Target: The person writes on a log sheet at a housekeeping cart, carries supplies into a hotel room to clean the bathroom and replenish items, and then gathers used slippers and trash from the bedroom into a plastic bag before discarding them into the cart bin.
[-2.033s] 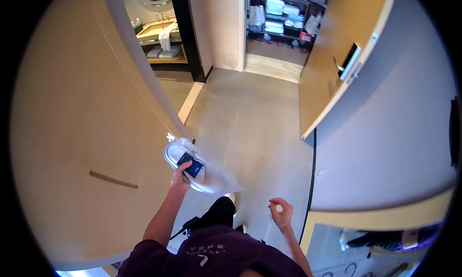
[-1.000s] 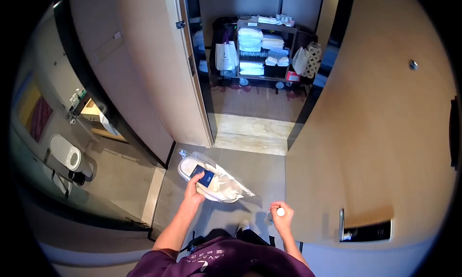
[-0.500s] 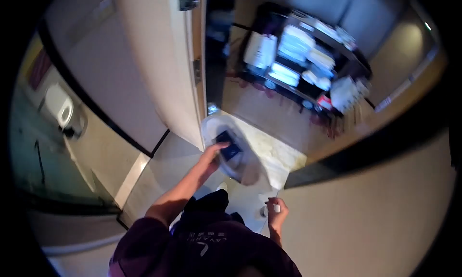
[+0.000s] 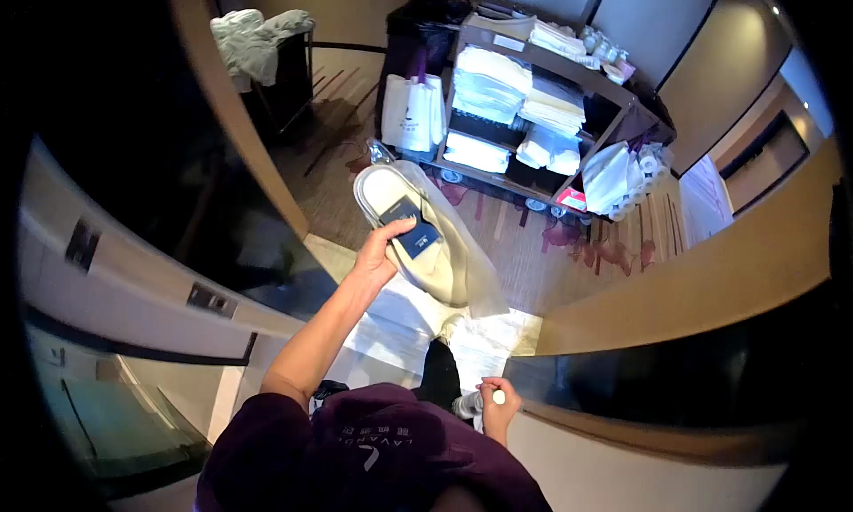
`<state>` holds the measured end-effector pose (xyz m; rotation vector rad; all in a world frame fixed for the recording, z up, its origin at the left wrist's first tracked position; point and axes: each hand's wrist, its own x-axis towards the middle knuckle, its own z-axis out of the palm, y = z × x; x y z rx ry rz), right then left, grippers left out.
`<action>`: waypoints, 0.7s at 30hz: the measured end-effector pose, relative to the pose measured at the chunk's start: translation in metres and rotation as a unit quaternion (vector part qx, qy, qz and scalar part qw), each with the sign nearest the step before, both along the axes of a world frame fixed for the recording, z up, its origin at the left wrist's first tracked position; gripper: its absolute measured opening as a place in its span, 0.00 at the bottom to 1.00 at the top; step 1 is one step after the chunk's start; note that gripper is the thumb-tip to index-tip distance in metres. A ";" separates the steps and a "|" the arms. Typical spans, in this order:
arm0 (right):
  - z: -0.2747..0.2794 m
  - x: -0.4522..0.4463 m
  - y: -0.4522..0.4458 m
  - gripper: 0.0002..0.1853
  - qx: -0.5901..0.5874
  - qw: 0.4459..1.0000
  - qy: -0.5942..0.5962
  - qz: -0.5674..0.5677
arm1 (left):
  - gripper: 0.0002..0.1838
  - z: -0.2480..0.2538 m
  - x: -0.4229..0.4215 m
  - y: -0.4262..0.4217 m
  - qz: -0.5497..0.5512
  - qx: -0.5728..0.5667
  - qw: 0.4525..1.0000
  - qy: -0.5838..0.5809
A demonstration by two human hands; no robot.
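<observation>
My left hand (image 4: pixel 382 250) is closed around a pair of white slippers (image 4: pixel 404 188), packed in a clear plastic bag (image 4: pixel 471 263). Its thumb presses on the dark blue label (image 4: pixel 422 238) across them. Lower down, close to my body, my right hand (image 4: pixel 502 414) is curled round a slim, whitish object (image 4: pixel 498 396); only its pale rounded end shows, so its kind is unclear. Beside that hand is a greyish-white item (image 4: pixel 466 407), partly hidden by my shirt.
Beyond the doorway stands a housekeeping cart (image 4: pixel 542 188) with folded white linen (image 4: pixel 489 81). A white bag (image 4: pixel 413 112) hangs at its left and toilet rolls (image 4: pixel 635 188) at its right. A second cart with crumpled linen (image 4: pixel 258 45) is farther left. Door frame (image 4: pixel 235 112) on the left, wall on the right.
I have moved forward into the doorway, and the view has turned so the cart appears nearer and further left. Both hands keep their hold; the slippers now extend past the threshold.
</observation>
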<state>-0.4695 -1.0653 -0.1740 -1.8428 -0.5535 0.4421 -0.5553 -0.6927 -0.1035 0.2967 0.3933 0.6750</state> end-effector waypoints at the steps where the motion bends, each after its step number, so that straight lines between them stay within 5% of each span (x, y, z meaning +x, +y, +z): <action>1: 0.000 0.020 0.016 0.05 0.000 1.000 0.006 -0.008 | 0.14 -0.003 0.021 0.020 0.004 -0.006 1.000 0.008; 8: 0.038 0.215 0.152 0.04 0.060 0.994 -0.087 -0.009 | 0.18 0.013 0.148 0.131 0.093 0.039 0.989 0.110; 17: 0.056 0.354 0.263 0.05 0.007 0.986 -0.137 0.096 | 0.32 0.135 0.195 0.306 0.274 0.297 0.888 0.217; 19: 0.050 0.369 0.282 0.06 -0.011 0.989 -0.115 0.094 | 0.34 0.162 0.212 0.364 0.328 0.334 0.854 0.229; 21: 0.033 0.389 0.292 0.08 -0.019 0.998 0.028 0.061 | 0.36 0.195 0.249 0.407 0.376 0.364 0.816 0.246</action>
